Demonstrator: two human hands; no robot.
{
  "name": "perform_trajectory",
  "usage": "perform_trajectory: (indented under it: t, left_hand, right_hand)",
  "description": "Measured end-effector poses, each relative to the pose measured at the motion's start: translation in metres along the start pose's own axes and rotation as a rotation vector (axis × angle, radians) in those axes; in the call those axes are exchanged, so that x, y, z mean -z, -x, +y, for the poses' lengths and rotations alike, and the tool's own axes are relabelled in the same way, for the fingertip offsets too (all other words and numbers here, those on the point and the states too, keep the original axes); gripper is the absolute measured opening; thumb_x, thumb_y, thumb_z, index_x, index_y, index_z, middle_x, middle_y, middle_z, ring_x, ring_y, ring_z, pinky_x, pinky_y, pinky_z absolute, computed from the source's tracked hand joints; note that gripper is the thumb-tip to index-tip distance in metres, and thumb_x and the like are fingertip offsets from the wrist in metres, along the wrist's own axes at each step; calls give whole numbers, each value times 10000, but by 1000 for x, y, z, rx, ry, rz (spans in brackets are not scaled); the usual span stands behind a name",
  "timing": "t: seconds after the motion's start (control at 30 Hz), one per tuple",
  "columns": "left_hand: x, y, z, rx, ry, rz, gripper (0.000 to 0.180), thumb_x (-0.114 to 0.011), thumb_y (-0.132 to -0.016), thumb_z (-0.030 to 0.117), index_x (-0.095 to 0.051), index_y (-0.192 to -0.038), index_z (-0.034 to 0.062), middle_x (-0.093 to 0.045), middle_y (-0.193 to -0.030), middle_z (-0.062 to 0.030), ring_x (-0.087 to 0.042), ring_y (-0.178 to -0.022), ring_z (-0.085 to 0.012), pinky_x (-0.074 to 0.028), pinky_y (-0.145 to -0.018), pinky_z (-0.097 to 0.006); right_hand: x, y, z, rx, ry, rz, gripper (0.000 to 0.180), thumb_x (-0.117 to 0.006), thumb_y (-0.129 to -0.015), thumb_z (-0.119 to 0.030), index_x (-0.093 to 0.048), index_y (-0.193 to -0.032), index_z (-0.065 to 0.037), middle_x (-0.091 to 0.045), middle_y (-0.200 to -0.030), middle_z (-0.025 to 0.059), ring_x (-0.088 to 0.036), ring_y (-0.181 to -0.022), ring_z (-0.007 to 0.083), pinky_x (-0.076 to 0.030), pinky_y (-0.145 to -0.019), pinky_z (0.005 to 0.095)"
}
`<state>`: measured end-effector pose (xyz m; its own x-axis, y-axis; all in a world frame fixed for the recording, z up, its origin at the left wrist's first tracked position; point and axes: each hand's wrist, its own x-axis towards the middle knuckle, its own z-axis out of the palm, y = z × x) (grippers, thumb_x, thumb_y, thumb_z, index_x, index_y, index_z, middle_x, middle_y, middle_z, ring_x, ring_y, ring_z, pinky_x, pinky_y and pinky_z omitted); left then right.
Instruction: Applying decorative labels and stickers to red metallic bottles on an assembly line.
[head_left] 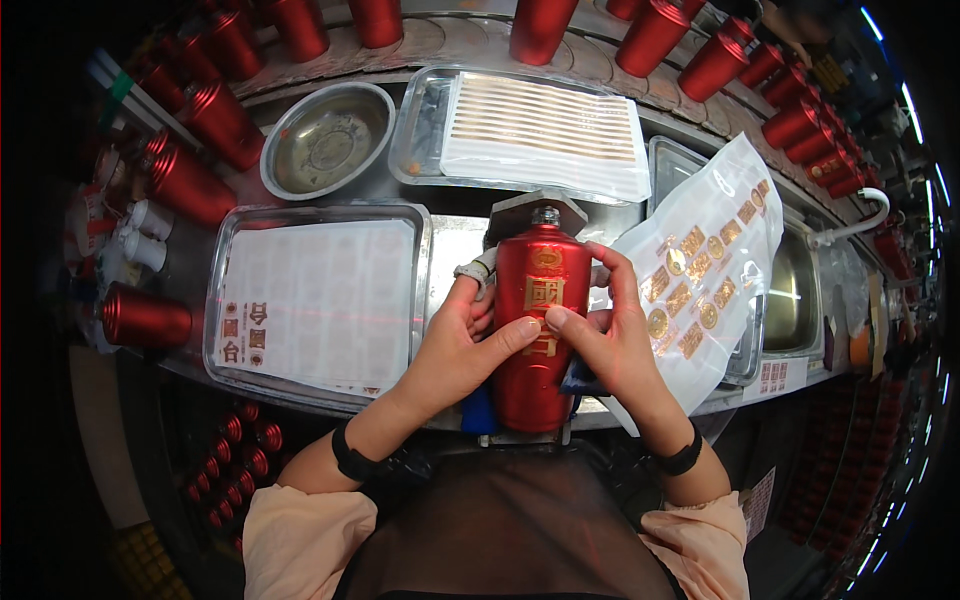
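A glossy red bottle with gold characters and a gold emblem lies in front of me, its bare neck pointing away. A grey metal holder shows behind the neck. My left hand is closed round the left side, with its thumb pressed on the front. From the other side my right hand grips the bottle, thumb tip on the gold lettering and index finger along the shoulder. The two thumbs nearly meet over the lower character, partly covering it. Blue padding shows beside the bottle's lower end.
At left, a metal tray holds decal sheets. Another tray with a gold-striped sheet stands behind, beside a metal bowl. A translucent gold decal sheet drapes at right, near a sink. Red bottles line the back conveyor.
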<state>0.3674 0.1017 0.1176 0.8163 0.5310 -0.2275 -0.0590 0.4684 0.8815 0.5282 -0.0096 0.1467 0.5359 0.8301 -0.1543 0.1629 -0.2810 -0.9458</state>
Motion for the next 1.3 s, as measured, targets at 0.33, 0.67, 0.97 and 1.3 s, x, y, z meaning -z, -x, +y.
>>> perform_trajectory:
  t: [0.33, 0.67, 0.97, 1.3]
  left_hand:
    - [-8, -9, 10, 0, 88, 26, 638, -701, -929, 175, -316, -1405, -2, -523, -1344, -189, -547, -1244, -216, -479, -1022, -340]
    - [-7, -8, 11, -8, 82, 26, 600, -682, -942, 159, -323, -1396, 2, -545, -1320, -186, -561, -1227, -211, -495, -1004, -332]
    - [-6, -9, 9, -8, 78, 17, 613, -681, -942, 168, -316, -1407, 6, -542, -1327, -186, -556, -1233, -213, -490, -1009, -335]
    - [-8, -9, 8, -17, 62, 45, 618, -696, -933, 180, -325, -1393, -1, -546, -1316, -192, -566, -1221, -217, -497, -999, -335]
  right_hand:
    - [-4, -9, 4, 3, -130, 6, 702, -772, -848, -283, -374, -1363, -18, -550, -1123, 153, -607, -663, 102, -485, -539, 215]
    - [0, -9, 4, -2, -31, -7, 726, -770, -841, -309, -365, -1368, -17, -561, -1117, 160, -603, -656, 107, -485, -536, 230]
    - [1, -15, 11, 40, -88, 10, 666, -768, -850, -283, -410, -1346, -20, -550, -1123, 136, -579, -644, 85, -470, -555, 205]
    - [3, -24, -4, 62, 129, -5, 600, -799, -807, -348, -525, -1247, -46, -520, -1162, 160, -571, -941, 171, -495, -727, 271]
